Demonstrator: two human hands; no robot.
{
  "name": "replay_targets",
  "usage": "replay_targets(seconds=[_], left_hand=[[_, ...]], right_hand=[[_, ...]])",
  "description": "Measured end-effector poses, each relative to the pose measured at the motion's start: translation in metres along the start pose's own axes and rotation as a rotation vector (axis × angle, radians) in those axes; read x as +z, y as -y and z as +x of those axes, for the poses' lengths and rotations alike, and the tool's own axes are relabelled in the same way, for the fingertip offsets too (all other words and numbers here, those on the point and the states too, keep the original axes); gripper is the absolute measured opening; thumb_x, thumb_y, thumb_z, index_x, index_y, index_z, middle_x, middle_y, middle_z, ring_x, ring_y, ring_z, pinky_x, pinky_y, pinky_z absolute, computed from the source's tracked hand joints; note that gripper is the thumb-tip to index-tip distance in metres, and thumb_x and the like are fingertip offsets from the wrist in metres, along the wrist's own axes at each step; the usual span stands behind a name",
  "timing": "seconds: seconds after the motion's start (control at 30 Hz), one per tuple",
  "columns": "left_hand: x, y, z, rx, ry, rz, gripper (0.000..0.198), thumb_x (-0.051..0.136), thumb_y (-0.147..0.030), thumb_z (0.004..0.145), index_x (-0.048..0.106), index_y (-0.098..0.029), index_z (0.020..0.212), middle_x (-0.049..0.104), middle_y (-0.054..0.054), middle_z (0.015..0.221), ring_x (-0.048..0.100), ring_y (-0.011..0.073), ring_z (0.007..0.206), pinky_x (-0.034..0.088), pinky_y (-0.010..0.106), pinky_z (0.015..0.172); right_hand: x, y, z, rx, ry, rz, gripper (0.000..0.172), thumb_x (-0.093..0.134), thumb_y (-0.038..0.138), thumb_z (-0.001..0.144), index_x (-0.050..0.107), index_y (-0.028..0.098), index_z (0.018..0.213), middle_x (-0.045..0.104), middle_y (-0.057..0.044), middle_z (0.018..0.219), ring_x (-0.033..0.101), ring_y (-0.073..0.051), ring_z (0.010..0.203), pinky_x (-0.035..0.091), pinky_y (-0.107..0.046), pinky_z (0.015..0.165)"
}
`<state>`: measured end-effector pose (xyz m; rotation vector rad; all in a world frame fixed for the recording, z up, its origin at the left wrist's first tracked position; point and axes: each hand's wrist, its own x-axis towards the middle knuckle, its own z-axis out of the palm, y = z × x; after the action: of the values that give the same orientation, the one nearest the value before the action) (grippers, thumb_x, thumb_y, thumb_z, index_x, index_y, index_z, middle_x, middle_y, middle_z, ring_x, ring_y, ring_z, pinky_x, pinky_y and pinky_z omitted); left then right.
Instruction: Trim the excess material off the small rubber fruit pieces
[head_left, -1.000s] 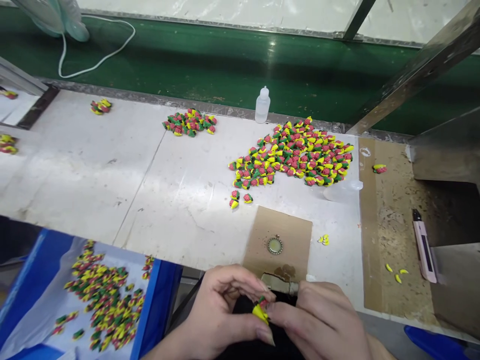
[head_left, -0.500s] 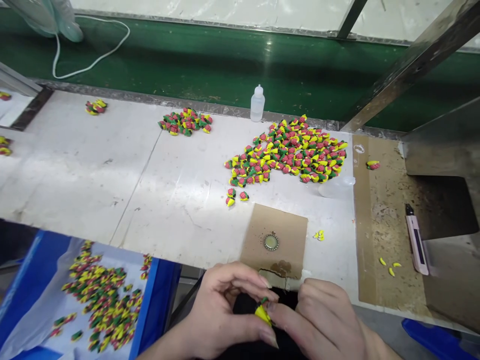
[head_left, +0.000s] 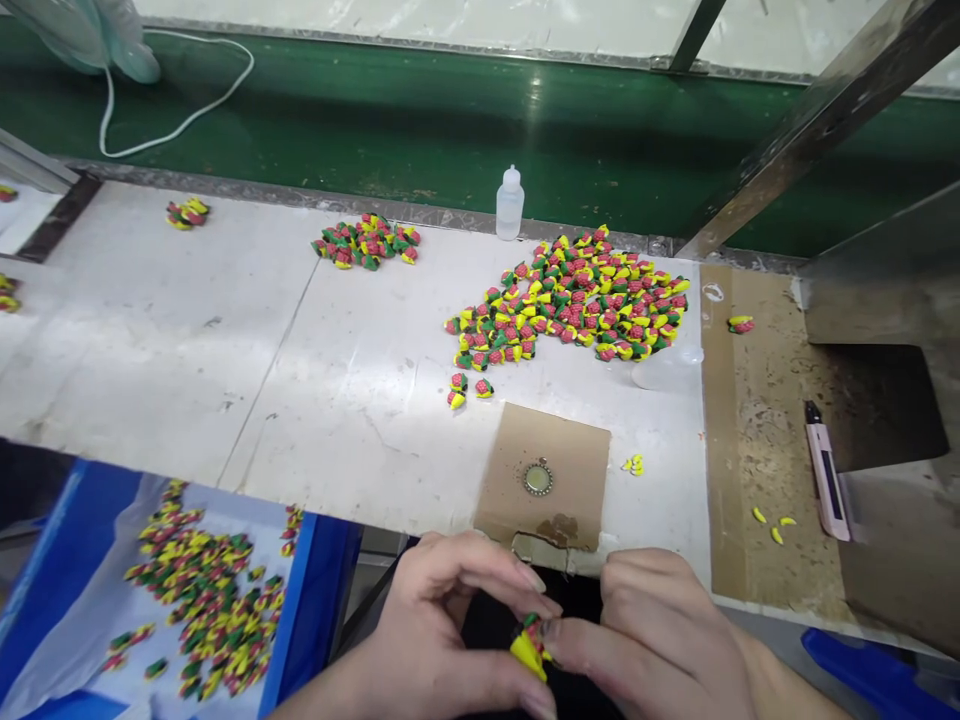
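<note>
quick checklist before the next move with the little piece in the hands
1. Yellow-tipped piece pinched between left hand and right hand: ok.
2. Piece whole and undamaged: cannot tell, mostly covered.
3. Round metal dish lies on the cardboard pad, just beyond the hands: ok.
4. Big pile on the table has pieces: ok.
5. Blue bin at left has room: ok.
6. Bottle upright: ok.

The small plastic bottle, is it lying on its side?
No, the bottle stands upright with its cap on top, just behind the big pile of pieces.
</note>
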<state>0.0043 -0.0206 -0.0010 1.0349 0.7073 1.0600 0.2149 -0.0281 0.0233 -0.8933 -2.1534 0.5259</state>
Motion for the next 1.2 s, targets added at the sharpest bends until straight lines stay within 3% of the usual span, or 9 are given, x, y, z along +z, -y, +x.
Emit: replay_targets(seconds=[0.17,0.33,0.4,0.57,0.67,0.8,0.9,1.07,1.2], left_hand=[[0.001,0.000,-0.003,-0.007,0.005,0.008,0.068,0.108,-0.021,0.050,0.082,-0.027,0.113,0.090,0.003,0.090,0.086,0.0184,0.075,0.065,0.014,0.076],[0.001,-0.003,-0.002,0.013,0.002,0.151,0.050,0.104,-0.029,0.063,0.083,-0.023,0.108,0.089,0.005,0.087,0.086,0.0202,0.071,0.067,0.018,0.073],[0.001,-0.004,-0.001,0.037,-0.002,0.222,0.046,0.104,-0.033,0.064,0.083,-0.023,0.104,0.089,0.005,0.085,0.085,0.0202,0.070,0.067,0.019,0.071],[0.002,-0.004,0.001,0.098,-0.018,0.267,0.048,0.105,-0.033,0.062,0.083,-0.028,0.105,0.089,0.002,0.085,0.085,0.0185,0.069,0.066,0.018,0.071],[0.005,-0.001,0.001,0.082,-0.017,0.189,0.053,0.105,-0.030,0.060,0.083,-0.030,0.108,0.090,0.001,0.088,0.085,0.0176,0.071,0.066,0.016,0.074],[0.008,0.000,0.001,0.036,0.034,0.041,0.065,0.106,-0.020,0.057,0.081,-0.031,0.116,0.090,0.002,0.093,0.086,0.0190,0.075,0.066,0.016,0.075],[0.009,-0.001,0.002,0.040,0.044,0.048,0.062,0.105,-0.020,0.059,0.081,-0.028,0.116,0.090,0.004,0.091,0.086,0.0204,0.073,0.067,0.018,0.074],[0.009,-0.006,0.004,0.162,-0.004,0.301,0.048,0.103,-0.033,0.064,0.083,-0.026,0.107,0.089,0.004,0.085,0.085,0.0207,0.069,0.068,0.020,0.069],[0.008,-0.008,0.006,0.234,-0.018,0.388,0.045,0.103,-0.035,0.065,0.083,-0.027,0.105,0.089,0.003,0.085,0.085,0.0207,0.070,0.068,0.022,0.071]], right_hand=[[-0.006,0.002,0.000,-0.083,0.003,-0.083,0.033,0.044,0.010,0.112,0.074,0.014,0.099,0.051,0.006,0.052,0.046,-0.012,0.044,0.029,-0.033,0.043],[-0.012,0.007,0.004,-0.150,0.057,-0.272,0.033,0.054,0.011,0.110,0.074,0.016,0.084,0.048,0.008,0.047,0.040,-0.011,0.041,0.029,-0.034,0.042],[-0.013,0.006,0.003,-0.183,0.039,-0.258,0.027,0.057,0.011,0.108,0.075,0.015,0.088,0.048,0.009,0.048,0.041,-0.010,0.041,0.029,-0.033,0.041],[-0.010,0.001,-0.003,-0.033,0.005,-0.013,0.034,0.041,0.016,0.116,0.074,0.015,0.109,0.055,0.006,0.054,0.051,-0.012,0.046,0.034,-0.031,0.044],[-0.003,0.000,-0.005,0.065,-0.071,0.123,0.031,0.045,0.017,0.116,0.073,0.018,0.105,0.059,0.006,0.058,0.057,-0.010,0.051,0.041,-0.026,0.050],[0.006,-0.001,-0.008,0.153,-0.157,0.269,0.028,0.047,0.029,0.116,0.067,0.022,0.097,0.057,0.006,0.060,0.054,-0.009,0.047,0.043,-0.023,0.050],[0.004,0.000,-0.007,0.160,-0.131,0.220,0.032,0.043,0.032,0.117,0.063,0.023,0.094,0.057,0.006,0.059,0.052,-0.010,0.046,0.042,-0.024,0.050],[-0.008,0.008,-0.002,0.132,-0.031,0.043,0.036,0.036,0.026,0.118,0.061,0.022,0.092,0.057,0.006,0.058,0.052,-0.010,0.047,0.041,-0.024,0.052],[-0.006,0.013,-0.002,0.160,-0.053,0.011,0.031,0.040,0.021,0.117,0.062,0.021,0.095,0.058,0.005,0.060,0.052,-0.010,0.048,0.041,-0.024,0.052]])
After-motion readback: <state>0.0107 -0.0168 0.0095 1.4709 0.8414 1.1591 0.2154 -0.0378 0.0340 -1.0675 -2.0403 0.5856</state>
